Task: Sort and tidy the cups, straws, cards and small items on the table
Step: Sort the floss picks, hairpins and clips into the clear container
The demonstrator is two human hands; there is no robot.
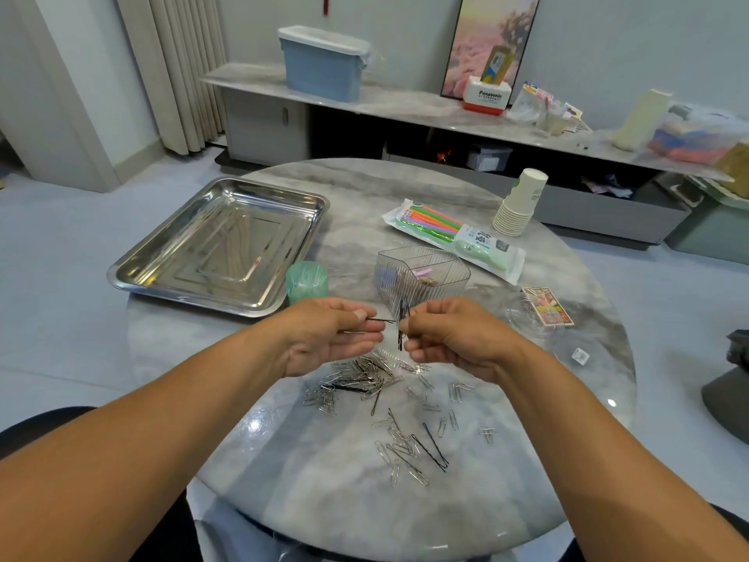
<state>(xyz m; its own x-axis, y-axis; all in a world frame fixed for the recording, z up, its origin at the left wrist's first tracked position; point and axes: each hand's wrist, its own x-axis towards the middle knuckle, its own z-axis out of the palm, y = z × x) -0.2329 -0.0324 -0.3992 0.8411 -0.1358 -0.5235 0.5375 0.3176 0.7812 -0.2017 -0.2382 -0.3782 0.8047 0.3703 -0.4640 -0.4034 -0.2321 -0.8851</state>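
The left hand [328, 338] pinched one hairpin [379, 320] and the right hand [454, 338] gripped a bundle [402, 324]; aligning tips before adding it seemed wise.

A round grey marble table [344, 505] is seen. A clear divided organiser [421, 279] stands near its middle. Left of the organiser lie a green roll [307, 282] and a steel tray [219, 245]; behind it, a straw pack [454, 237] and stacked paper cups [520, 202]; right, cards [548, 306]; in front, scattered paper clips [364, 379] and hairpins [435, 446]
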